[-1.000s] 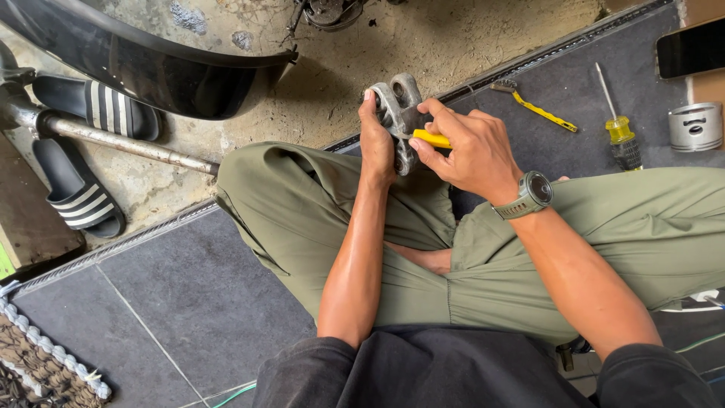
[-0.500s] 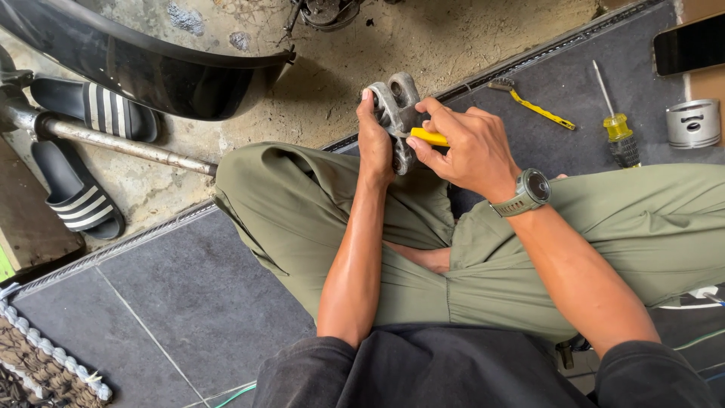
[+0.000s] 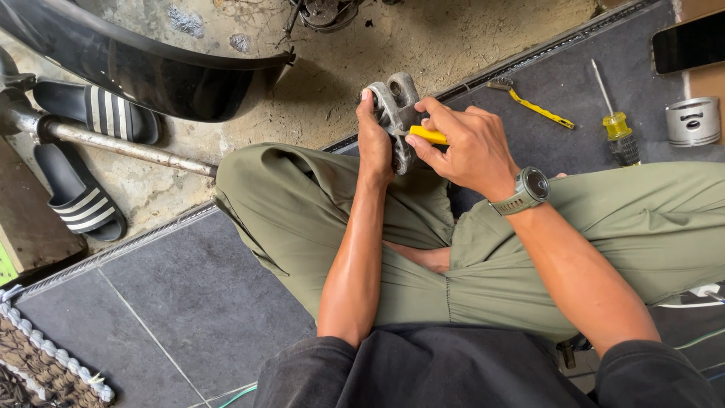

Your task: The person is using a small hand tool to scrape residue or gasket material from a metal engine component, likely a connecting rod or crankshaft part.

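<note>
The left hand grips a grey cast-metal bracket part held above the knee, while the right hand is closed round a yellow-handled tool pressed against it; that tool could slip off the metal and jab the left fingers

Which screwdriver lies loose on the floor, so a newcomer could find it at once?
Look at the dark floor mat beyond the person's right hand. The screwdriver lies beside a round metal cylinder; its translucent yellow-green handle and bare steel shaft distinguish it.
</note>
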